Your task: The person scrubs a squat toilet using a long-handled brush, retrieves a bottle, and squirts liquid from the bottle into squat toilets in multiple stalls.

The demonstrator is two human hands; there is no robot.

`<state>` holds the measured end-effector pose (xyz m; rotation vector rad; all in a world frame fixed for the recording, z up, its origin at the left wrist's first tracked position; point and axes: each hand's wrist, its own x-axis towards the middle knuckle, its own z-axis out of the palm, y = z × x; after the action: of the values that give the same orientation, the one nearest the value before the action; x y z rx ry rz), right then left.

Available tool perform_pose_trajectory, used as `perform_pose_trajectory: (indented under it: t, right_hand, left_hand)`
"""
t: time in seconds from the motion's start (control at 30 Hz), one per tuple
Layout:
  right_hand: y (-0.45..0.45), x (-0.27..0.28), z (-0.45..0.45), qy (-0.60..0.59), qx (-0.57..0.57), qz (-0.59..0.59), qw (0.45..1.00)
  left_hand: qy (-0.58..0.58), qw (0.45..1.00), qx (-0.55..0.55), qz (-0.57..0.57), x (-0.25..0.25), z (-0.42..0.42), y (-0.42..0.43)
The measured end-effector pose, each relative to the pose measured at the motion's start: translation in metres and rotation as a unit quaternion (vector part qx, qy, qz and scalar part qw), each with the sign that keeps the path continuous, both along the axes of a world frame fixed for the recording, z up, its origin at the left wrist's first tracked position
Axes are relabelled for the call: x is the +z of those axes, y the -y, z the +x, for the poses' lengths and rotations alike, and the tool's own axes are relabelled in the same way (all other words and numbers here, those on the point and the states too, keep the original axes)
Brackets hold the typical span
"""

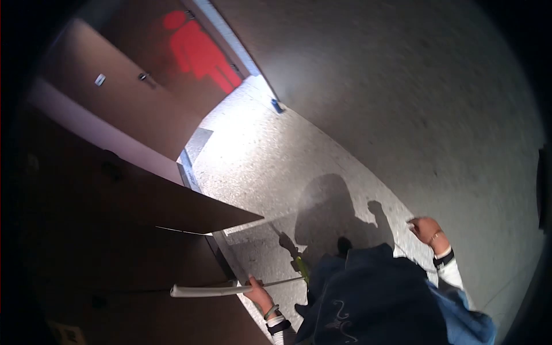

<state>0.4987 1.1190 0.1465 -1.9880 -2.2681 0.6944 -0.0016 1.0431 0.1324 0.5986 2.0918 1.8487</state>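
White swirls on my dark blue garment (379, 299), no letters I can read. My left hand (260, 296) is closed round a pale tube (210, 291), its long axis running crosswise, the far end out to my left. So the left is the nearer hand; my right hand (428, 231) is well apart, fingers curled, and I can't tell whether it holds anything. Farther off, a blue bottle (276, 106) by the wall (374, 86), a door (121, 86) with an unreadable white label (100, 80), and a red figure (201, 54).
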Motion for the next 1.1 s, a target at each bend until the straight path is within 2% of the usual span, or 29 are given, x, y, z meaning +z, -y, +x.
perform_pose_trajectory:
  t: [0.03,0.07,0.13,0.17,0.2,0.33,0.43,0.5,0.53,0.6,0.63,0.67,0.7,0.77,0.83,0.87,0.93,1.0,1.1]
  right_hand:
    - [-0.026,0.008,0.008,0.008,-0.012,-0.005,1.000]
    - [-0.087,0.019,0.020,0.005,0.003,-0.015,1.000]
    - [-0.146,0.037,0.015,-0.038,-0.025,0.021,0.999]
    - [-0.178,0.045,0.012,-0.043,-0.040,0.006,0.998]
    - [-0.169,0.045,-0.010,-0.042,-0.061,0.011,0.997]
    - [-0.282,0.041,-0.043,-0.064,-0.063,-0.011,0.996]
    - [-0.364,0.009,-0.072,-0.081,-0.018,0.029,0.996]
    - [-0.429,0.007,-0.092,-0.088,-0.001,0.039,0.995]
    - [-0.460,0.010,-0.105,-0.072,0.012,0.032,0.997]
    - [-0.526,0.014,-0.134,-0.038,0.036,0.022,0.998]
    - [-0.559,0.008,-0.146,-0.041,0.037,0.022,0.998]
    - [-0.591,-0.002,-0.157,-0.050,0.171,0.183,0.967]
    - [-0.619,-0.011,-0.166,-0.057,0.301,0.328,0.894]
    - [-0.684,-0.022,-0.207,-0.105,0.314,0.242,0.912]
    - [-0.742,0.021,-0.270,-0.075,0.320,0.131,0.935]
    - [-0.773,0.021,-0.295,-0.079,0.302,0.087,0.946]
    - [-0.826,0.008,-0.341,-0.084,0.276,0.035,0.957]
    - [-0.876,-0.015,-0.384,-0.036,0.266,-0.048,0.962]
    - [-0.937,-0.095,-0.427,-0.070,0.227,-0.082,0.968]
  left_hand:
    - [0.023,0.999,-0.020,-0.015,-0.005,-0.002,-0.027]
    - [0.085,0.990,-0.095,0.067,-0.003,0.004,-0.081]
    - [0.017,0.997,-0.080,-0.010,-0.006,0.009,-0.158]
    - [0.019,0.995,-0.096,-0.003,0.004,0.015,-0.194]
    - [0.026,0.992,-0.121,0.024,-0.002,0.002,-0.199]
    - [-0.025,0.986,-0.166,0.014,0.011,-0.004,-0.325]
    - [-0.048,0.988,-0.147,0.002,0.000,-0.037,-0.401]
    - [-0.015,0.995,-0.097,0.027,0.005,-0.053,-0.452]
    - [-0.029,0.997,-0.074,-0.010,0.007,-0.065,-0.471]
    - [0.014,0.999,-0.027,0.036,0.015,-0.085,-0.508]
    - [0.028,1.000,-0.009,-0.001,0.023,-0.098,-0.525]
    - [0.008,0.999,0.023,-0.029,0.030,-0.111,-0.541]
    - [0.009,0.999,0.042,-0.018,0.038,-0.120,-0.556]
    - [0.022,0.997,0.069,-0.022,0.038,-0.138,-0.573]
    - [0.034,0.995,0.090,-0.006,0.018,-0.164,-0.593]
    - [0.063,0.994,0.085,0.001,0.004,-0.178,-0.603]
    - [0.041,0.997,0.064,-0.032,-0.015,-0.203,-0.628]
    - [0.040,0.996,0.047,-0.063,-0.029,-0.227,-0.661]
    - [0.039,0.994,0.043,-0.096,-0.044,-0.273,-0.733]
